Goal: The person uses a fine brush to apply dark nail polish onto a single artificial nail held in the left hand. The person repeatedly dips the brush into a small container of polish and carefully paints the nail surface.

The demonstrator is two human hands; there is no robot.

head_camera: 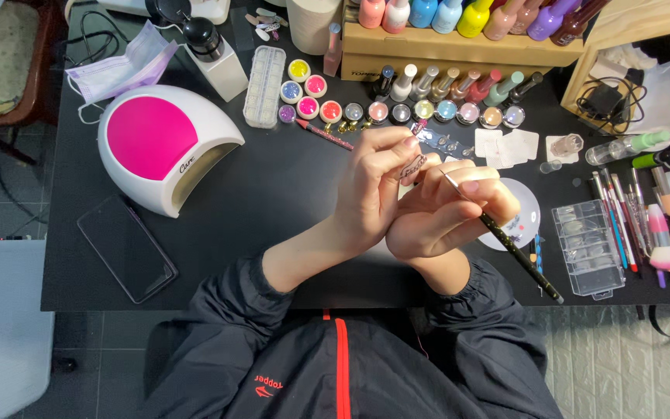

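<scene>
My left hand point(374, 190) is raised over the black table point(273, 194) and pinches a small artificial nail tip point(412, 165) with a dark pattern between thumb and fingers. My right hand point(443, 213) sits right beside it and grips a thin black nail art brush point(517, 252). The brush's fine tip touches the nail tip or hovers just over it. Its handle slants down to the right past a small white palette dish point(525, 221) with dabs of colour.
A white and pink nail lamp point(160, 147) stands at the left, a black phone point(127, 248) lies in front of it. Rows of small gel jars point(397, 112) and polish bottles point(459, 85) line the back. A clear tip box point(587, 248) and brushes point(661, 225) lie at the right.
</scene>
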